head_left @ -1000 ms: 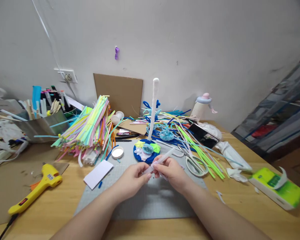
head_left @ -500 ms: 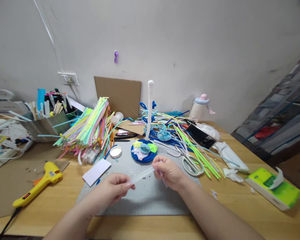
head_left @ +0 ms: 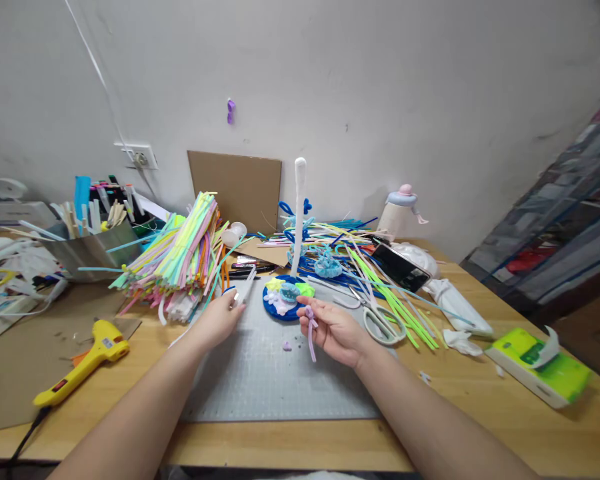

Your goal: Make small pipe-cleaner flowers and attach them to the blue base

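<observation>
Pale smooth-grained wooden bench (head_left: 280,445) with a soft sheen, under a matt grey gridded mat (head_left: 290,400) at 6 o'clock. Also at 6, a lilac bendy strip (head_left: 311,337), matt and fuzzy. At 8, a narrow translucent strip (head_left: 249,287), smooth, plastic-looking; further out, a yellow glue gun (head_left: 83,373) of smooth plastic. At 10, a flat brown cardboard panel (head_left: 237,193), matt. At 3, a black slab-shaped phone (head_left: 399,268), glossy. At 4, scissors (head_left: 387,327) with pale smooth plastic handles, metal blades.
</observation>
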Demonstrator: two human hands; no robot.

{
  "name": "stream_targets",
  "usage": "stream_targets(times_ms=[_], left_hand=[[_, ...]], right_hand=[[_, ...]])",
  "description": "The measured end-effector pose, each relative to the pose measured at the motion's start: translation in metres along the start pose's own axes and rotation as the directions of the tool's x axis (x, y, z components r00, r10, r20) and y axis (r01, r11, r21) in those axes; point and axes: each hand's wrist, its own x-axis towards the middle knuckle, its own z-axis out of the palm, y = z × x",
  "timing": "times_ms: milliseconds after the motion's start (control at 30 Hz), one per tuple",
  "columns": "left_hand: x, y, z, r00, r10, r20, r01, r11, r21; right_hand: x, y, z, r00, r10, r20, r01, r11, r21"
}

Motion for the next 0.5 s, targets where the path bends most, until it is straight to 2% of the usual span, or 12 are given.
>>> stream_targets(times_ms=[67, 133, 167, 233, 267, 333, 500], left_hand=[[0.000, 0.012, 0.003, 0.978, 0.182, -0.105, -0.152, 0.957, 0.247], [-0.009, 0.029, 0.007, 0.897, 0.396, -0.197, -0.320, 0.888, 0.331], [-0.016, 0.038, 0.010, 0.866, 0.470, -0.170, -0.415, 0.866, 0.280], [-0.028, 0.055, 0.018, 0.834, 0.552, 0.021, -0.552, 0.833, 0.024], [-0.032, 0.061, 0.023, 0.815, 0.564, 0.131, -0.556, 0.826, -0.096], [-0.038, 0.067, 0.032, 0.781, 0.572, 0.250, -0.528, 0.819, -0.225], [-0.036, 0.056, 0.043, 0.778, 0.534, 0.331, -0.454, 0.842, -0.291]], right_hand=[[-0.002, 0.001, 0.001, 0.999, 0.030, 0.021, -0.030, 1.000, -0.009], [-0.003, 0.001, 0.004, 0.997, 0.055, 0.048, -0.053, 0.998, -0.043], [-0.004, 0.002, 0.006, 0.996, 0.063, 0.063, -0.059, 0.996, -0.064], [-0.006, 0.003, 0.010, 0.994, 0.064, 0.094, -0.054, 0.993, -0.103], [-0.006, 0.004, 0.012, 0.992, 0.062, 0.107, -0.050, 0.992, -0.119], [-0.007, 0.006, 0.016, 0.992, 0.053, 0.117, -0.035, 0.988, -0.152], [-0.008, 0.008, 0.019, 0.988, 0.068, 0.142, -0.026, 0.960, -0.277]])
